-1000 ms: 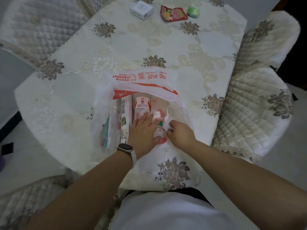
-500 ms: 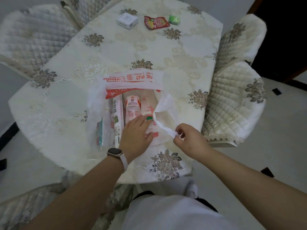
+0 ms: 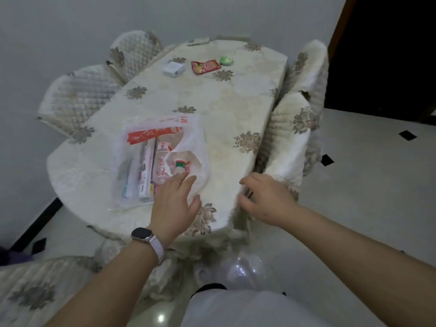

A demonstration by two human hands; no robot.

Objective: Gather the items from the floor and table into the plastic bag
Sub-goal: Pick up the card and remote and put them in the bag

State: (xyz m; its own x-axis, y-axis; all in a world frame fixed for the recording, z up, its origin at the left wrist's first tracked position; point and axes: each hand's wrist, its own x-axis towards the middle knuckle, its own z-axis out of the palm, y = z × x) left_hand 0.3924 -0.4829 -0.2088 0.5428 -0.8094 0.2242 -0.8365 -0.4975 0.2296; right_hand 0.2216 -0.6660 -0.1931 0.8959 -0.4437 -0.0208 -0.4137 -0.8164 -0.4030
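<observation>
A white plastic bag with red print lies flat on the table, holding a boxed tube, a pink bottle and a small green-capped bottle. My left hand, with a watch on the wrist, rests flat on the bag's near edge with straight fingers. My right hand hovers at the table's right edge, fingers loosely curled, holding nothing. At the table's far end lie a white box, a red snack packet and a green item.
Quilted chairs surround the table: one at right, others at far left and near left. A clear balloon-like object lies on the tiled floor near my feet. A dark doorway is at upper right.
My right hand has let go of the bag handle and moved right to the table's edge. The view has pulled back and tilted up. My left hand stays on the bag.
</observation>
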